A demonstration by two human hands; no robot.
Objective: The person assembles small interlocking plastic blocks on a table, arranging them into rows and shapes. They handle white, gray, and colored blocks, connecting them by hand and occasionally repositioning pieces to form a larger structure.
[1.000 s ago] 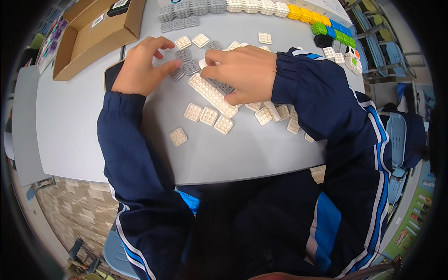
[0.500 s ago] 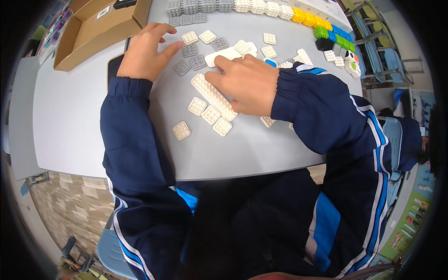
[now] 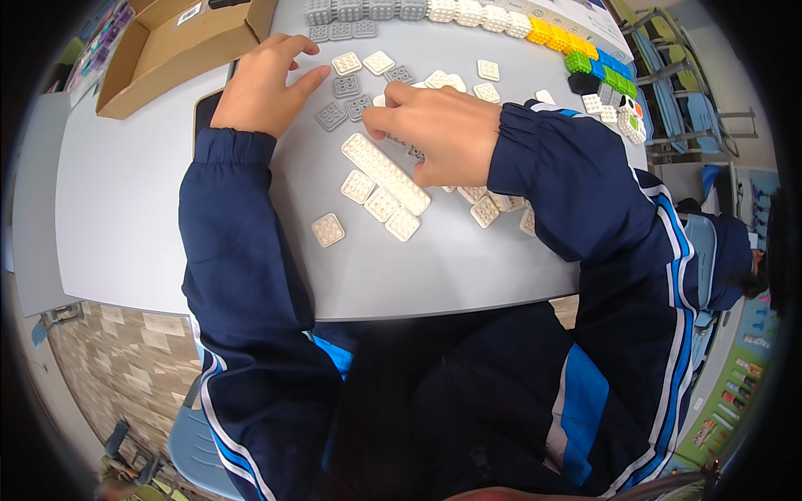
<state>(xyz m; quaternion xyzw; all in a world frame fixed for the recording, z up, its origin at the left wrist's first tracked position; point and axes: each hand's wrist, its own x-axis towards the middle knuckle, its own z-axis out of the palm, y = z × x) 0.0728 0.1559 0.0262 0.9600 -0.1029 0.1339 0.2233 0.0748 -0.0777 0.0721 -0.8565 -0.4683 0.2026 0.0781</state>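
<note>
My left hand (image 3: 271, 88) is held over the table's far left part, thumb and fingers apart, with nothing in it. Beside its fingertips lie grey square studded plates (image 3: 346, 86) and white square ones (image 3: 378, 63). My right hand (image 3: 447, 129) hovers just right of a long white studded plate (image 3: 380, 171). Its thumb and index finger are apart, nothing visible between them; the other fingers curl partly out of sight. Grey studded pieces (image 3: 415, 153) show beneath that hand. Several white square plates (image 3: 382, 203) line the long plate's near side, and one (image 3: 327, 230) lies apart.
A row of joined grey, white, yellow, blue and green cubes (image 3: 468, 12) curves along the far edge. At the far left stands an open cardboard box (image 3: 138, 83). More white plates (image 3: 484, 211) lie by my right sleeve. A white printed box (image 3: 576, 21) sits behind the cubes.
My right hand has shifted slightly up and right, away from the long white plate, uncovering its near end and grey pieces beneath. My left hand stays nearly still.
</note>
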